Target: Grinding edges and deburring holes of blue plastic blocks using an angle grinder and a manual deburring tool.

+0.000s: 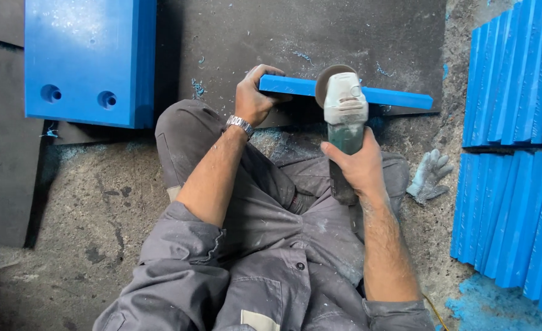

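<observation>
My left hand [254, 97] grips the left end of a long blue plastic bar [400, 98] that lies crosswise in front of my knees on a dark mat [271, 37]. A grey-green angle grinder [345, 116] is in my right hand [355, 164], held by its body. Its disc [324, 76] meets the bar's upper edge near the middle. I sit on the floor in grey work clothes, a metal watch [240, 124] on my left wrist.
A thick blue block with two round holes [90, 61] lies at the upper left. Stacks of blue bars [516, 153] line the right side. A grey work glove [429, 175] lies on the concrete floor by my right knee. Blue shavings are scattered about.
</observation>
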